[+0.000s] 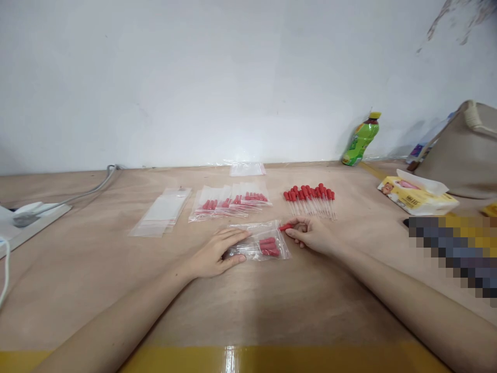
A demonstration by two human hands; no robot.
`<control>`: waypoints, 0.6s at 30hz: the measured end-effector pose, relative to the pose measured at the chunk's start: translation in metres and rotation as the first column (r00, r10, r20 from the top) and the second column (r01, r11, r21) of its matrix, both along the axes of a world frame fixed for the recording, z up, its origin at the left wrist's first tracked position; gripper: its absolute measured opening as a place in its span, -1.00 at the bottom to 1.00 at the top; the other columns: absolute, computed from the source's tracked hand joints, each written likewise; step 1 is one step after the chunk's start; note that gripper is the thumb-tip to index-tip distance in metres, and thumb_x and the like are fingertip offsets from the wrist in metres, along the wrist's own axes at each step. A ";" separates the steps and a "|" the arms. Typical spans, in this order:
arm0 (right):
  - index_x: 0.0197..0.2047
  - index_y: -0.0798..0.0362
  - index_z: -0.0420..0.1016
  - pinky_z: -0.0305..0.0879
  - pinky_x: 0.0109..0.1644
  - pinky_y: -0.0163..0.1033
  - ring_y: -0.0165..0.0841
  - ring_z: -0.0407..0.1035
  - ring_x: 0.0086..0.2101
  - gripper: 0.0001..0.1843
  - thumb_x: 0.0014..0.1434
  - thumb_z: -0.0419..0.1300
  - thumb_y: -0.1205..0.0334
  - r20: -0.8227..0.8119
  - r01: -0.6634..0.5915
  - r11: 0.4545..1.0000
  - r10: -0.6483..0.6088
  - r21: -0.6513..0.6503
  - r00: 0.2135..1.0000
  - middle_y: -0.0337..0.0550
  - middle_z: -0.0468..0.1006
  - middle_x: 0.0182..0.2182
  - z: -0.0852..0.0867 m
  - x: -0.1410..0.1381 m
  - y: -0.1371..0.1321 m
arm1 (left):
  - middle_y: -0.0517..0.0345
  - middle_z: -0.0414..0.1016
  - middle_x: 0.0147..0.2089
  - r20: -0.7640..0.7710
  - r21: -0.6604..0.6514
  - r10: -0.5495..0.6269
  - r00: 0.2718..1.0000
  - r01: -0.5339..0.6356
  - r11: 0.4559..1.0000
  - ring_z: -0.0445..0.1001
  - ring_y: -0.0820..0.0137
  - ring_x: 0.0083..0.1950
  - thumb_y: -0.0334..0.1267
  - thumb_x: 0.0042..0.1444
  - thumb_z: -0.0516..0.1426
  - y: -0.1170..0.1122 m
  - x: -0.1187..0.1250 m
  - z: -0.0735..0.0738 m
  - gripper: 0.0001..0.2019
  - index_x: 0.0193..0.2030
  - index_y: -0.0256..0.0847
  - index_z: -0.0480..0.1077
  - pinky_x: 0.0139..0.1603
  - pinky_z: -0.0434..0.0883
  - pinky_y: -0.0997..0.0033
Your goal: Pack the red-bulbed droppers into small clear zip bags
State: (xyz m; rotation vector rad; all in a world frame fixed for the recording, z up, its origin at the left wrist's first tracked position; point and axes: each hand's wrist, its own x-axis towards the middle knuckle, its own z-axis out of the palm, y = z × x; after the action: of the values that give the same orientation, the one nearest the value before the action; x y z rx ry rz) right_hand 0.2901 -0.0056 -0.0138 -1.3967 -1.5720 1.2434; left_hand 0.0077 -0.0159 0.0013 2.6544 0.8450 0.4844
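A clear zip bag (254, 235) lies flat on the table, with several red-bulbed droppers (268, 247) inside it. My left hand (221, 251) rests over the bag's left part, fingers stretched out and thumb apart. At the bag's upper right corner, my right hand (308, 233) is closed on a dropper; its red bulb (286, 227) shows at the fingertips, and the rest is hidden. Beyond my right hand lies a pile of loose droppers (308, 194), red bulbs pointing away from me. Several filled bags (233, 199) overlap behind the bag under my left hand.
Flat bags without droppers (161, 212) are stacked at the left, and another bag (247, 169) lies by the wall. A power strip (42, 220) with cables sits far left. At the right are a green bottle (361, 140), a tissue pack (417, 196) and a beige bag (458, 150).
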 end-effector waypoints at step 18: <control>-0.34 0.03 0.54 0.22 -0.24 -0.28 -0.39 0.32 -0.34 -0.80 0.11 0.07 0.24 0.306 -0.234 0.857 0.094 0.460 0.947 -0.16 0.47 -0.37 -0.008 -0.016 0.007 | 0.04 0.22 0.19 -0.002 0.005 0.009 1.000 -0.009 1.000 0.17 0.22 0.21 -0.15 0.17 0.05 0.001 0.001 -0.001 -0.50 0.24 -0.09 0.07 0.23 0.09 0.05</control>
State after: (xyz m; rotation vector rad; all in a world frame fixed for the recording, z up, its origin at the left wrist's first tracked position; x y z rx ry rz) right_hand 0.2742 0.0009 -0.0222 -1.1447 -2.0608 0.6724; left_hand 0.0083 -0.0152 0.0004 2.6576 0.8582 0.4863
